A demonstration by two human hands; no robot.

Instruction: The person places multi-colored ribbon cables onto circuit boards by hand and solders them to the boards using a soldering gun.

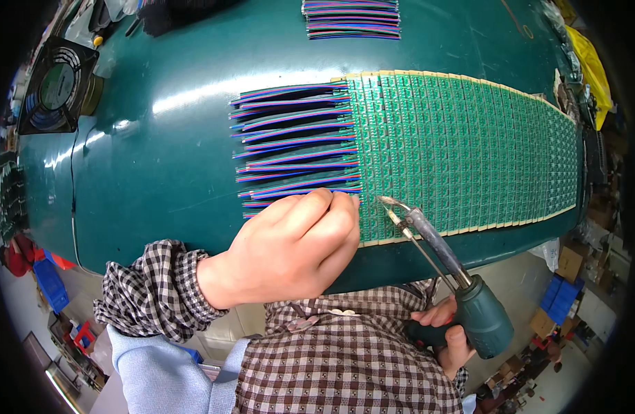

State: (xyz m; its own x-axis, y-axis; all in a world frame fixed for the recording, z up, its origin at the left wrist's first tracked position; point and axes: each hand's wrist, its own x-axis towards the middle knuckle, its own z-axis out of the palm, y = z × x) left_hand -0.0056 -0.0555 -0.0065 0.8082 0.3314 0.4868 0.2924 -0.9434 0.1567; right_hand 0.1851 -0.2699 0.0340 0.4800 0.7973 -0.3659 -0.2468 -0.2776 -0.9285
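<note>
My left hand (286, 241) is closed in a pinch at the left edge of a sheet of green circuit boards (462, 145). Its fingertips close on a ribbon wire, though the knuckles hide most of the grip. Rows of multicoloured ribbon wires (297, 131) stretch leftward from that edge, some passing beneath the hand. My right hand (450, 338) is wrapped round the handle of a dark green soldering gun (486, 317). The gun's tip, with a thin solder-feed tube beside it, points at the boards just right of my left fingertips. Whether the tip touches them I cannot tell.
The boards lie on a green-covered table (159, 165). A bundle of more ribbon wires (352, 19) lies at the far side. On the left stands a black fan (59, 86), its cable (73, 179) running to the near edge. A yellow bag (590, 76) hangs at the far right.
</note>
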